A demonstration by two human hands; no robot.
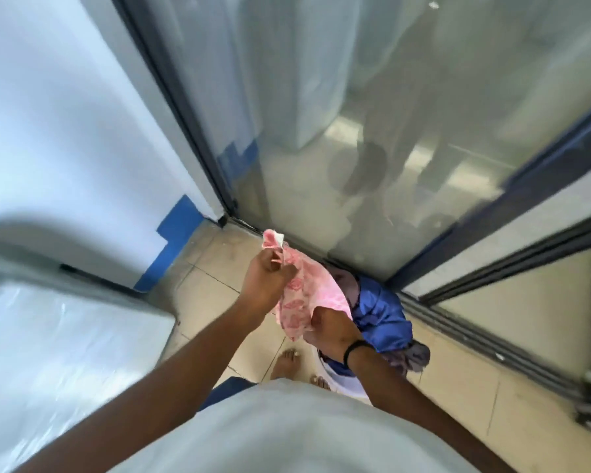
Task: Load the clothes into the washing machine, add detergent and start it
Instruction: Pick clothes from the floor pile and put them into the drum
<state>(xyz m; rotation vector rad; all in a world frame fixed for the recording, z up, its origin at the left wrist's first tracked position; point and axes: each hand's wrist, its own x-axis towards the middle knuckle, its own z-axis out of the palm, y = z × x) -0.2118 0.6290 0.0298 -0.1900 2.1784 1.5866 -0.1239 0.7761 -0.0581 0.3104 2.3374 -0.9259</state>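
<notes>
Floor (458, 397): beige tiles, dark grout lines.
Glass door (372, 131): frosted, dark-framed, blurred shapes reflected or behind it.
Door track (492, 349): dark metal rails running along the sill.
Wall (65, 131): white, left of the door.
Blue trim (171, 244): stepped painted band at the wall's base.

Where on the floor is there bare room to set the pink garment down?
Bare tile lies between the blue-trimmed wall and the bucket; more tile lies right of the bucket, before the door track. Crowded: the bucket, heaped with blue cloth, and the feet beside it.
</notes>
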